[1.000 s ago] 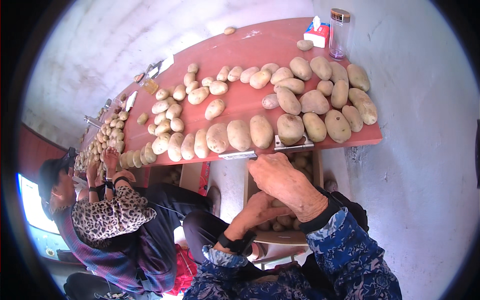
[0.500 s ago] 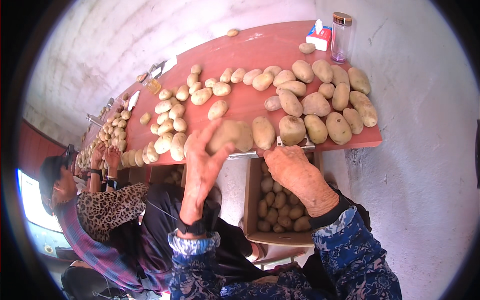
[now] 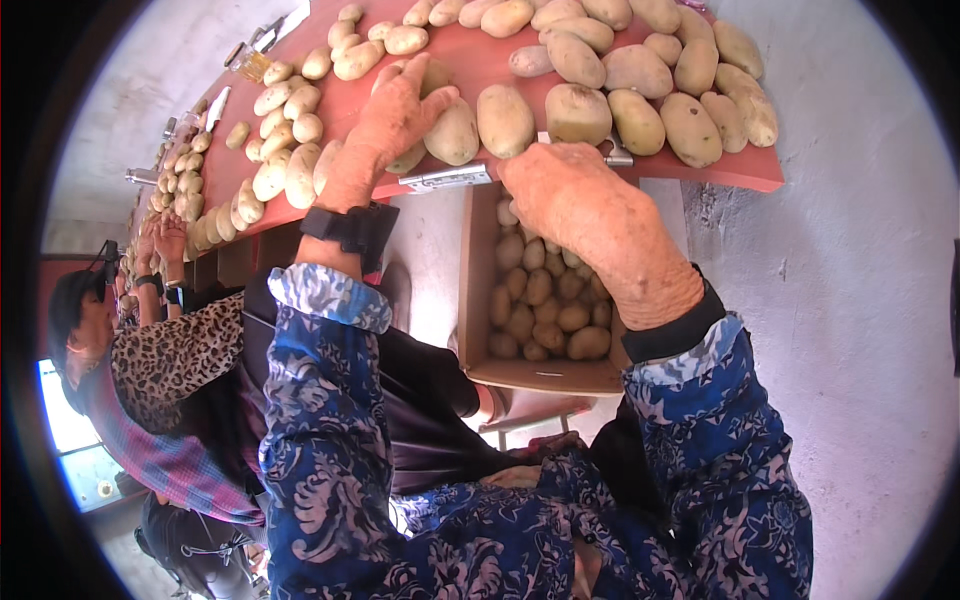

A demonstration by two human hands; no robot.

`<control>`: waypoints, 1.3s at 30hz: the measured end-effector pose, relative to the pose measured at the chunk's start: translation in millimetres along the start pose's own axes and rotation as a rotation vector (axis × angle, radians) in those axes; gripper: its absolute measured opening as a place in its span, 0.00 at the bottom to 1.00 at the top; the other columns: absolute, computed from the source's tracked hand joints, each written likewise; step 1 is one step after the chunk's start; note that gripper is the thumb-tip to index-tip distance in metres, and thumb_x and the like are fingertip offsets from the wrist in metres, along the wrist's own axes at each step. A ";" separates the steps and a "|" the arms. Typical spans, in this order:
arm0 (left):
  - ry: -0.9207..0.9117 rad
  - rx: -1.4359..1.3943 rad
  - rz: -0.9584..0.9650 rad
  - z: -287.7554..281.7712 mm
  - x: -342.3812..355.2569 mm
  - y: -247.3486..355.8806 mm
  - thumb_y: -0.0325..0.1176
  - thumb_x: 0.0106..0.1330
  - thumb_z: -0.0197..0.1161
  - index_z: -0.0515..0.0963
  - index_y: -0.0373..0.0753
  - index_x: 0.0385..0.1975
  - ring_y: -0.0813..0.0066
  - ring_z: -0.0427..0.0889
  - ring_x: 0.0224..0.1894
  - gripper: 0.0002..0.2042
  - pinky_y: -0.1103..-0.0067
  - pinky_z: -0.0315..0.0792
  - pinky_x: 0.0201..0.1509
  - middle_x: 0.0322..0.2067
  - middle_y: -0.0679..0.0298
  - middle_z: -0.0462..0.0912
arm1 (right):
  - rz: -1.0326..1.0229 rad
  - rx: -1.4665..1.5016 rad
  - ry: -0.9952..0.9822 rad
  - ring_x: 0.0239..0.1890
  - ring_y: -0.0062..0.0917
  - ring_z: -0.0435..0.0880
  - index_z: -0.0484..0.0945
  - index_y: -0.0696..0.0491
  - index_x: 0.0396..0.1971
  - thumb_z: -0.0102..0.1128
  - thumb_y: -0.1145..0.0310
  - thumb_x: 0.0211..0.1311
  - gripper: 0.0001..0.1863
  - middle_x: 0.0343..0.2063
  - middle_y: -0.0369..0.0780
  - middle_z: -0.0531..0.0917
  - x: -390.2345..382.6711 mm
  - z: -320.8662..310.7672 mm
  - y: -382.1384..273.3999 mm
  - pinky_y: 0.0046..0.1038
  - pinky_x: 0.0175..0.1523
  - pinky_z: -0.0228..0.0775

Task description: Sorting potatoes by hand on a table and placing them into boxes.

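Note:
My left hand (image 3: 395, 115) reaches over the near part of the red table (image 3: 335, 110). Its fingers and thumb are round a pale potato (image 3: 438, 73), partly hidden by the hand. Below the thumb, another potato (image 3: 452, 132) lies by the edge, and one more (image 3: 408, 157) shows partly under the wrist. My right hand (image 3: 590, 215) is closed at the table edge, knuckles up; what it holds, if anything, is hidden. A metal piece (image 3: 619, 156) shows beside its knuckles. Just beyond it sit a blunt-ended potato (image 3: 578, 113) and an upright oval potato (image 3: 505, 120).
Below the table stands a cardboard box (image 3: 545, 376) holding many potatoes (image 3: 550, 290). A metal fitting (image 3: 447, 178) is on the table edge. More potatoes (image 3: 690, 130) crowd the right end. At left, another person (image 3: 170, 390) works at the table. A glass jar (image 3: 246, 62) stands farther back.
The view has tilted down, so the table sits higher. My left hand has moved from the edge row farther in, onto a potato. My right hand stays closed at the edge.

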State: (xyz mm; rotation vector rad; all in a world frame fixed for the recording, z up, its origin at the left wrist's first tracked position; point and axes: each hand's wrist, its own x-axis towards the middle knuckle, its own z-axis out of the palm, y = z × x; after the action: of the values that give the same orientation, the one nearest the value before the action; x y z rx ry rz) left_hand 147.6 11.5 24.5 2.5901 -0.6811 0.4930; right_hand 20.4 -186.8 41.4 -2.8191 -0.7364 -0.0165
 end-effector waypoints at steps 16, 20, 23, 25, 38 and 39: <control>0.249 -0.588 -0.041 -7.5 -99.7 120.9 0.31 0.63 0.63 0.78 0.35 0.23 0.75 0.76 0.20 0.08 0.79 0.71 0.26 0.17 0.63 0.77 | 0.021 -0.054 0.023 0.38 0.35 0.85 0.83 0.53 0.29 0.57 0.70 0.52 0.07 0.30 0.44 0.85 2.7 -20.1 -3.9 0.36 0.41 0.77; 0.067 -0.808 -0.314 19.5 -119.6 123.8 0.34 0.69 0.55 0.79 0.32 0.27 0.86 0.74 0.24 0.13 0.85 0.71 0.29 0.22 0.68 0.79 | 0.178 0.013 -0.112 0.37 0.41 0.83 0.80 0.58 0.32 0.57 0.72 0.53 0.08 0.30 0.49 0.83 -4.4 -42.7 -4.5 0.38 0.42 0.74; -0.166 -0.735 -0.396 41.0 -126.7 123.7 0.37 0.66 0.57 0.80 0.35 0.26 0.73 0.78 0.26 0.12 0.77 0.73 0.32 0.22 0.62 0.80 | -0.039 -0.058 -0.083 0.38 0.41 0.83 0.80 0.59 0.34 0.58 0.70 0.54 0.10 0.30 0.50 0.83 -14.4 -57.4 -3.5 0.37 0.43 0.74; -0.367 -0.577 -0.386 62.3 -128.5 123.4 0.39 0.63 0.58 0.80 0.38 0.26 0.62 0.82 0.28 0.11 0.70 0.74 0.34 0.23 0.56 0.81 | -0.102 -0.082 -0.071 0.38 0.41 0.83 0.80 0.59 0.34 0.58 0.69 0.54 0.10 0.30 0.50 0.83 -15.3 -59.2 -6.1 0.37 0.43 0.74; -1.056 -0.258 0.092 207.5 -175.2 149.2 0.40 0.57 0.61 0.80 0.41 0.39 0.56 0.80 0.47 0.14 0.65 0.74 0.49 0.41 0.55 0.82 | -0.104 -0.077 -0.018 0.37 0.41 0.83 0.80 0.58 0.34 0.59 0.70 0.53 0.10 0.29 0.49 0.82 -14.9 -55.3 -0.4 0.37 0.43 0.74; -1.184 -0.164 0.085 214.3 -176.2 153.2 0.39 0.57 0.61 0.80 0.41 0.41 0.56 0.80 0.48 0.14 0.65 0.74 0.49 0.42 0.55 0.82 | -0.105 -0.074 -0.016 0.37 0.40 0.83 0.80 0.58 0.34 0.59 0.70 0.53 0.10 0.29 0.49 0.82 -14.3 -54.6 -0.2 0.37 0.42 0.74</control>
State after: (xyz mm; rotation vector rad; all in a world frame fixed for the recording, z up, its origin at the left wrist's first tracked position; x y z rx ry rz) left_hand -28.7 -144.3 -188.0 2.4864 -1.0902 -1.1315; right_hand 10.3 -205.5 93.7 -2.8500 -0.9042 -0.0400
